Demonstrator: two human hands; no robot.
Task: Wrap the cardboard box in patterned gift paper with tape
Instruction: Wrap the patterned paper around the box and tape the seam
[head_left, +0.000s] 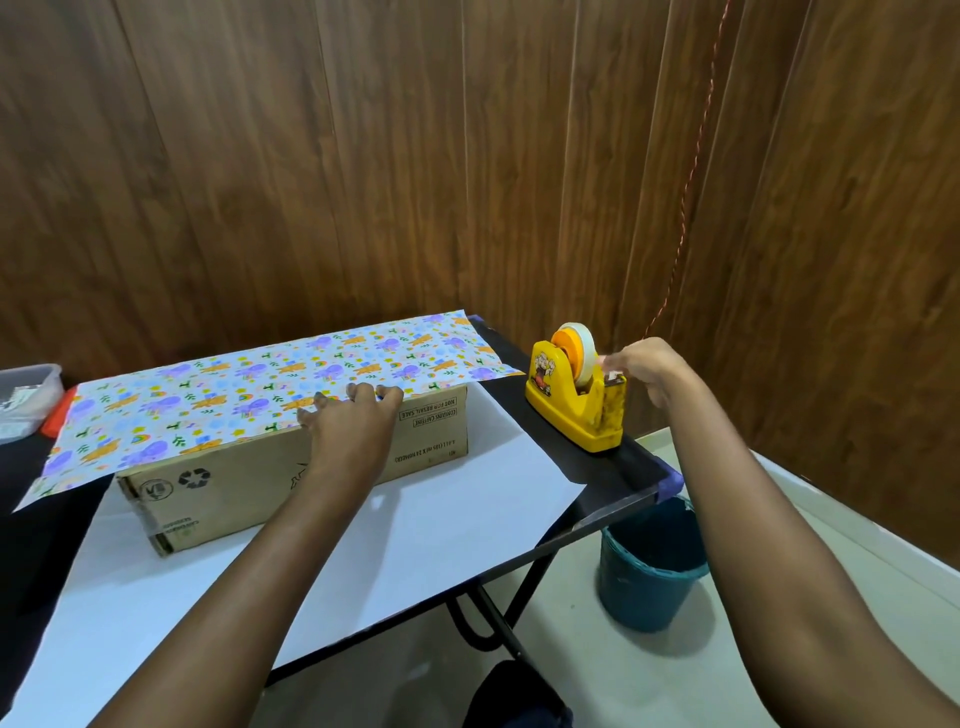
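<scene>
The black table (623, 467) is largely covered by the gift paper (260, 395). Its white underside is spread toward the near edge, and its patterned face is folded over the top of the cardboard box (249, 483). The box is laid across the middle of the table, with its long axis running from the near left toward the far right corner. Its front side is not yet covered. The yellow tape dispenser (571, 410) is set by the right edge, just beside the box's right end and apart from it. The left hand (353, 421) is rested on the box's top front edge, right of its middle. Its fingers (363, 391) are held straight and spread flat, so that the paper's free edge is pinned against the cardboard. The right hand (649, 371) is the nearer one to the dispenser and is placed at the cutter end. Its fingers are bunched there as if to pinch the tape end, but no strip can be made out. The coming move is judged to be a carry leftward, from the cutter to the paper edge by the left fingertips.
</scene>
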